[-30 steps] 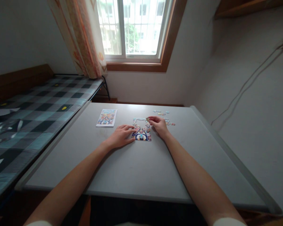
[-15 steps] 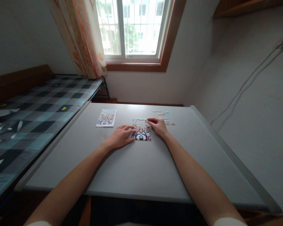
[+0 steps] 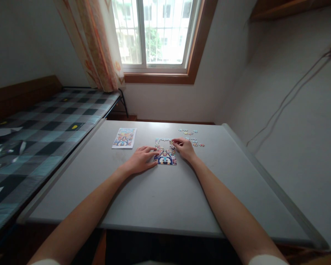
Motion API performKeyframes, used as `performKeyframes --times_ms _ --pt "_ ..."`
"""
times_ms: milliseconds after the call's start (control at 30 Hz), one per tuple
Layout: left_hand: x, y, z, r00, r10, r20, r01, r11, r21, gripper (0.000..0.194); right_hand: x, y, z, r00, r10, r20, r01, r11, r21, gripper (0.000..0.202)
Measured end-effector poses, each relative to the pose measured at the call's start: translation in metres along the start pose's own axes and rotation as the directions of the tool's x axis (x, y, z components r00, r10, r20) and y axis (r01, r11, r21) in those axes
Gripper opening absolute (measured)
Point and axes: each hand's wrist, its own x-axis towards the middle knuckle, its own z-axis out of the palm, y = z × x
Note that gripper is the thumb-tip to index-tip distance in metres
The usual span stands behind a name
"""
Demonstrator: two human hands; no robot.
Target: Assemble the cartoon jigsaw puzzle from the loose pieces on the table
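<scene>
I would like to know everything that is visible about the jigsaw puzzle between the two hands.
The partly assembled jigsaw puzzle lies flat on the pale grey table, a small upright rectangle of many-coloured, cardboard-looking pieces. Its near part is filled and shows a blue-and-white cartoon face; the far part has a border around an unfilled pale gap. The left hand rests its fingers on the left edge. The right hand has its fingertips at the upper right edge; whether they pinch a piece is unclear.
</scene>
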Motion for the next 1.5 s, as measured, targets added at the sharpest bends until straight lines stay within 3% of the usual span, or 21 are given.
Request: performKeyframes --times_ms 300,433,667,867,1000,1200,1500 --pt "0.000 0.001 -0.001 1.000 -0.003 0.005 0.003 1.000 -0.001 0.040 0.001 -0.002 -0.006 1.000 -0.015 0.000 0.015 0.999 -0.045 0.020" --pt "0.000 0.001 0.000 1.000 0.002 0.003 -0.002 1.000 0.001 0.041 0.005 0.001 -0.018 1.000 -0.026 0.006 0.027 0.970 -0.242 0.017" --pt "-0.001 0.000 0.000 1.000 0.003 0.012 -0.003 1.000 0.014 0.041 0.005 0.002 -0.034 0.999 0.054 0.001 -0.044 0.823 -0.566 0.023" --pt "-0.001 0.000 0.000 1.000 0.002 0.007 -0.002 1.000 0.010 0.040 0.001 -0.007 -0.031 0.997 0.074 -0.033 -0.077 0.729 -0.680 0.031" --pt "0.000 0.000 0.001 1.000 0.001 0.007 -0.001 1.000 0.019 0.040 -0.003 -0.015 -0.026 0.996 0.050 0.076 0.018 0.711 -0.703 0.026" --pt "0.000 0.000 0.001 1.000 0.009 -0.001 -0.009 1.000 0.024 0.040 -0.009 -0.030 -0.017 0.983 0.063 0.175 0.106 0.582 -0.806 0.030" --pt "0.000 0.000 0.001 1.000 0.013 0.001 -0.013 0.999 0.037 0.041 -0.017 -0.036 -0.007 0.996 0.055 0.069 0.033 0.492 -0.870 0.033"
